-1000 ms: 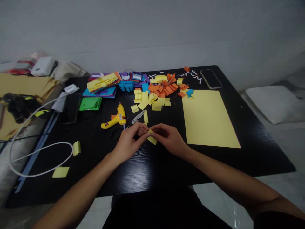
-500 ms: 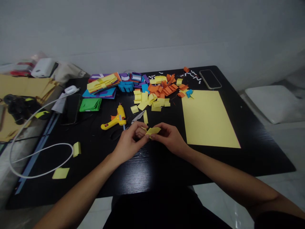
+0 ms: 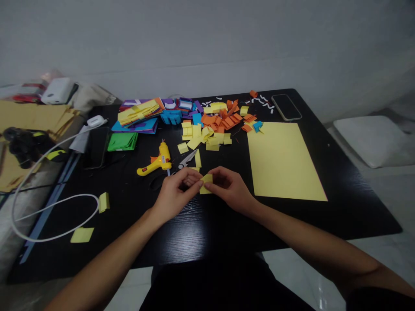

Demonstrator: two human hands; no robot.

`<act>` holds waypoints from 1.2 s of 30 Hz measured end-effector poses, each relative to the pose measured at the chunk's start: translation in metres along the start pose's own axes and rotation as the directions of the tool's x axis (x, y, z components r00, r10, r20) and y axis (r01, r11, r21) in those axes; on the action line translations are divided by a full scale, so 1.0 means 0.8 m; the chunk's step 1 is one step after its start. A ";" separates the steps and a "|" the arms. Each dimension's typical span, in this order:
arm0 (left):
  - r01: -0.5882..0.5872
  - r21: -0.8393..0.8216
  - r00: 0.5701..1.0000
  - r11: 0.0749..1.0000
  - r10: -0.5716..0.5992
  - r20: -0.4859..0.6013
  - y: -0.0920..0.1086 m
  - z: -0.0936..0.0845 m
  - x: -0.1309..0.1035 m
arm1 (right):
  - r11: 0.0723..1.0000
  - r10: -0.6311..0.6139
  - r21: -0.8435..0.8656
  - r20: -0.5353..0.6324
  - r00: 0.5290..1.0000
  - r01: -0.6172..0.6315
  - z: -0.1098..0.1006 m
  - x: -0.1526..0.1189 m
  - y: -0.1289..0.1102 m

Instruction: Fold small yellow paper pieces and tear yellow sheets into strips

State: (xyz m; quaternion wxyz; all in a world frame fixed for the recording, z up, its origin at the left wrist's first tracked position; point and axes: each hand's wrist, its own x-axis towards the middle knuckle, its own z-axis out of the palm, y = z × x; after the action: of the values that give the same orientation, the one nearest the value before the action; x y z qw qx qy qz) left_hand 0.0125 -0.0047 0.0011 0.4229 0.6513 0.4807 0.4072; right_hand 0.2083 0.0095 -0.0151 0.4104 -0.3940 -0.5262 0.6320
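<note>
Between my two hands is a small piece of yellow paper, held up over the table by its side edges. My left hand pinches its left edge between thumb and fingers. The right edge is pinched by my right hand. Just beyond my left hand lie scissors, their handles partly hidden, and a yellow paper strip. A yellow glue gun rests to the left of them. Farther back is a heap of small folded yellow papers and orange papers.
A large yellow sheet lies on the black table at right, with a phone behind it. Stacked coloured papers and a green paper stack are at back left. A white cable loops near two yellow papers.
The yellow paper between my hands was angled with its sides spread like wings; now it shows a flatter face toward me. Both hands stay in nearly the same place.
</note>
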 end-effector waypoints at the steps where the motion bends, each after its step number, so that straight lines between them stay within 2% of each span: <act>1: 0.002 -0.011 1.000 1.000 -0.002 -0.005 0.000 0.001 0.000 | 1.000 -0.015 -0.011 -0.009 1.000 0.015 0.001 0.000 0.000; 7: 0.017 -0.108 1.000 0.994 -0.014 0.025 0.004 0.002 0.002 | 0.997 -0.058 -0.047 -0.034 0.998 0.056 0.002 0.000 -0.005; 12: 0.051 -0.204 0.998 0.978 -0.042 0.048 0.008 0.001 0.004 | 0.999 -0.041 -0.036 -0.017 0.999 0.040 -0.001 -0.001 -0.012; 14: 0.035 -0.166 0.999 0.985 -0.030 0.030 0.008 0.000 0.003 | 0.998 -0.031 -0.058 -0.011 0.999 0.030 -0.003 -0.002 -0.016; 18: -0.075 0.048 0.997 0.996 0.076 -0.022 0.003 -0.002 -0.001 | 0.998 -0.016 -0.060 0.007 1.000 0.017 -0.004 -0.003 -0.018; 23: -0.227 0.174 0.974 0.958 0.227 0.023 0.003 -0.006 -0.003 | 1.000 0.011 0.015 -0.041 0.999 -0.010 0.000 -0.001 -0.006; 25: -0.213 0.152 0.977 0.965 0.211 0.030 0.004 -0.007 -0.003 | 1.000 0.007 0.002 -0.049 0.999 -0.007 0.001 -0.001 -0.002; 28: -0.109 0.108 0.994 0.988 0.109 0.007 0.004 -0.007 -0.002 | 1.000 -0.024 -0.007 -0.061 0.998 0.024 0.001 -0.003 -0.001; 30: -0.072 0.141 0.997 0.987 0.068 0.029 0.002 -0.006 -0.001 | 0.999 -0.049 -0.015 -0.069 0.996 0.048 0.002 -0.005 0.000; 33: -0.092 0.212 0.994 0.973 0.077 0.078 -0.001 -0.006 0.000 | 0.997 -0.067 -0.039 -0.076 0.995 0.064 0.002 -0.005 -0.001; 36: -0.135 0.226 0.989 0.965 0.120 0.081 0.000 -0.008 0.000 | 0.995 -0.059 -0.085 -0.045 0.997 0.055 0.001 -0.004 -0.004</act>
State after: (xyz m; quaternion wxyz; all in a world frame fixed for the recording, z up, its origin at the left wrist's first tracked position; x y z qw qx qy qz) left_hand 0.0064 -0.0038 0.0028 0.3330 0.7390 0.4676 0.3528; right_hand 0.2092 0.0070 -0.0120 0.4236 -0.4105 -0.5534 0.5880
